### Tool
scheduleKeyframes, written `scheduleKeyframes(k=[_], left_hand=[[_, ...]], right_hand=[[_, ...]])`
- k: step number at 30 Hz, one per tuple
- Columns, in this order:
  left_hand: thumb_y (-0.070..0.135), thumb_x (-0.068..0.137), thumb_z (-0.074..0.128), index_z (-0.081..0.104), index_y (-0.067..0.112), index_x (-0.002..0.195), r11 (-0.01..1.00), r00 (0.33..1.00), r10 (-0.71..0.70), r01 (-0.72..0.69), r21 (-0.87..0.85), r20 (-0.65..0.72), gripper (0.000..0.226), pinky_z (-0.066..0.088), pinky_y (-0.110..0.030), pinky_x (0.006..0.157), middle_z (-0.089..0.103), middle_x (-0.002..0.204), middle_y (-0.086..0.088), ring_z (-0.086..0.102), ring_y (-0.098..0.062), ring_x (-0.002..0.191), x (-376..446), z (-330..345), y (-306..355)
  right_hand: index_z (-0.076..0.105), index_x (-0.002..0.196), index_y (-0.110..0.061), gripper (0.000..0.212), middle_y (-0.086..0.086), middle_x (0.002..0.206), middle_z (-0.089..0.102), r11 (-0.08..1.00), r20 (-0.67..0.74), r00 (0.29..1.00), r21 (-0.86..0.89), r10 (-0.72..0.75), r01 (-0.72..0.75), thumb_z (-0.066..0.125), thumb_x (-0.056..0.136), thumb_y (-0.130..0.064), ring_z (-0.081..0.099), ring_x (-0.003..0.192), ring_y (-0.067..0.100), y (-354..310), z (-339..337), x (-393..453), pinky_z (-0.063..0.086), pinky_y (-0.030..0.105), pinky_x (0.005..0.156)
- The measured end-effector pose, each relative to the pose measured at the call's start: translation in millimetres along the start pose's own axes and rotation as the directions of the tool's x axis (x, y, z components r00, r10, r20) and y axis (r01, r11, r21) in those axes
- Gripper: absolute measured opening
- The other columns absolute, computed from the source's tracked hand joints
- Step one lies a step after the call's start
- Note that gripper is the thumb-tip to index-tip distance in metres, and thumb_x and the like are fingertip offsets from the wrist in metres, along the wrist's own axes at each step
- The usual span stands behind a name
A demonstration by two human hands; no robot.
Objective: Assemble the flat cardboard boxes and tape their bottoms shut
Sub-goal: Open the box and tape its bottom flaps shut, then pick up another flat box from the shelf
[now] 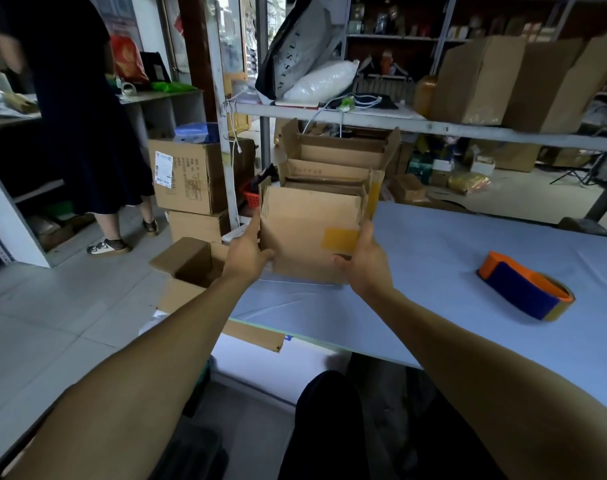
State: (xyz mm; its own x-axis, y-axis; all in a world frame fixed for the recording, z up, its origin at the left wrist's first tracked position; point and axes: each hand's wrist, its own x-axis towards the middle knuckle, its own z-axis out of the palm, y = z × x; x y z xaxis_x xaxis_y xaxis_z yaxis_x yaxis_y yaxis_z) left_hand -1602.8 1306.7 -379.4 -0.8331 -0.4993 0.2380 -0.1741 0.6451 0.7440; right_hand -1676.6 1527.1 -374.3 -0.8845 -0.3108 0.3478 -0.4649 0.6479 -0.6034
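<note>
Your left hand (248, 249) and right hand (362, 259) each have a grip on a side of the taped box (309, 233), held above the tabletop (433, 271) edge, so it looks finished and should next join the open boxes (336, 157) behind, leaving the tape dispenser (524, 289) for another.

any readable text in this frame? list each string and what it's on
"MISSUT" (last letters uncertain): on the dark and white bag on the shelf.
White shipping label on the big carton on the floor: print too small to read.
Faint stamped line on an inner flap of the stacked boxes behind the held box: blurred, unreadable.
Tape dispenser: no text visible.
</note>
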Motion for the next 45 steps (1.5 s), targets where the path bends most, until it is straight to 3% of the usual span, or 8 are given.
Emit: scheduleKeyframes(k=[5, 10, 14, 19, 22, 28, 37, 45], left_hand=[[0.018, 0.087, 0.074, 0.001, 0.033, 0.157, 0.999, 0.998, -0.028, 0.027, 0.027, 0.047, 0.102, 0.042, -0.045, 0.102, 0.054, 0.141, -0.013, 0.05, -0.036, 0.127, 10.3, 1.3, 3.2], [0.023, 0.084, 0.078, -0.008, 0.027, 0.157, 0.998, 0.993, -0.065, 0.067, -0.009, 0.102, 0.113, 0.038, -0.043, 0.105, 0.043, 0.15, -0.012, 0.043, -0.036, 0.134, 11.8, -1.7, 5.1], [0.036, 0.079, 0.08, -0.012, 0.018, 0.156, 0.995, 0.993, -0.091, 0.087, 0.052, 0.07, 0.121, 0.03, -0.045, 0.112, 0.023, 0.16, -0.014, 0.029, -0.036, 0.143, 8.5, -7.2, 9.7], [0.073, 0.072, 0.066, -0.01, 0.021, 0.156, 0.925, 0.996, 0.086, -0.081, 0.371, 0.001, 0.125, 0.005, -0.053, 0.119, -0.009, 0.165, -0.01, -0.008, -0.031, 0.151, 10.1, -29.3, 28.5], [0.078, 0.075, 0.055, -0.01, 0.024, 0.156, 0.855, 0.975, 0.222, -0.19, 0.483, -0.008, 0.117, 0.0, -0.055, 0.117, -0.01, 0.165, -0.009, -0.011, -0.03, 0.15, 19.5, -49.3, 49.9], [0.074, 0.08, 0.049, -0.003, 0.026, 0.157, 0.753, 0.939, 0.34, -0.31, 0.581, 0.061, 0.104, 0.0, -0.06, 0.118, -0.007, 0.165, -0.009, -0.01, -0.031, 0.15, 42.5, -56.3, 127.7], [0.076, 0.081, 0.047, -0.009, 0.025, 0.156, 0.644, 0.874, 0.44, -0.467, 0.605, 0.207, 0.107, -0.003, -0.061, 0.117, -0.013, 0.165, -0.008, -0.012, -0.032, 0.15, 94.4, 7.9, 261.5], [0.076, 0.083, 0.047, -0.006, 0.024, 0.157, 0.633, 0.826, 0.501, -0.553, 0.541, 0.258, 0.105, 0.002, -0.061, 0.118, -0.01, 0.165, -0.007, -0.005, -0.034, 0.15, 194.3, 72.5, 346.5]], right_hand=[[0.007, 0.148, -0.021, 0.085, 0.019, 0.13, 0.054, 1.0, -0.002, 1.0, -0.006, 0.014, -0.014, 0.067, 0.088, -0.028, 0.058, 0.106, 0.041, -3.2, 5.8, 5.7, 0.05, 0.047, 0.085], [0.011, 0.148, -0.014, 0.086, 0.02, 0.134, 0.051, 1.0, 0.007, 1.0, -0.011, 0.013, -0.013, 0.069, 0.087, -0.027, 0.056, 0.109, 0.043, -5.7, 9.3, 6.9, 0.048, 0.047, 0.086], [0.003, 0.154, -0.016, 0.104, 0.016, 0.151, 0.034, 1.0, 0.026, 1.0, -0.021, -0.003, 0.003, 0.074, 0.082, -0.038, 0.049, 0.123, 0.04, -7.0, -1.8, 6.9, 0.048, 0.047, 0.093], [0.0, 0.156, -0.022, 0.104, 0.005, 0.163, 0.012, 0.989, 0.043, 0.992, -0.078, -0.121, 0.124, 0.064, 0.083, -0.058, 0.021, 0.145, 0.03, -15.6, -44.9, 20.0, 0.034, 0.043, 0.108], [0.01, 0.157, -0.022, 0.087, 0.006, 0.164, 0.009, 0.97, 0.058, 0.981, -0.146, -0.185, 0.192, 0.055, 0.09, -0.057, 0.013, 0.148, 0.03, -26.8, -80.4, 36.3, 0.027, 0.044, 0.115], [0.016, 0.156, -0.023, 0.075, 0.01, 0.162, 0.014, 0.927, 0.003, 0.971, -0.296, -0.239, 0.229, 0.046, 0.095, -0.056, 0.014, 0.148, 0.032, -42.0, -149.6, 61.8, 0.028, 0.048, 0.115], [0.021, 0.154, -0.023, 0.073, 0.012, 0.159, 0.024, 0.887, -0.118, 0.985, -0.458, -0.126, 0.058, 0.048, 0.094, -0.054, 0.023, 0.144, 0.035, -4.1, -234.8, 118.9, 0.029, 0.051, 0.114], [0.022, 0.154, -0.019, 0.076, 0.012, 0.156, 0.029, 0.942, -0.189, 0.978, -0.305, 0.083, -0.139, 0.047, 0.092, -0.056, 0.028, 0.14, 0.034, 65.6, -298.0, 219.7, 0.033, 0.048, 0.111]])
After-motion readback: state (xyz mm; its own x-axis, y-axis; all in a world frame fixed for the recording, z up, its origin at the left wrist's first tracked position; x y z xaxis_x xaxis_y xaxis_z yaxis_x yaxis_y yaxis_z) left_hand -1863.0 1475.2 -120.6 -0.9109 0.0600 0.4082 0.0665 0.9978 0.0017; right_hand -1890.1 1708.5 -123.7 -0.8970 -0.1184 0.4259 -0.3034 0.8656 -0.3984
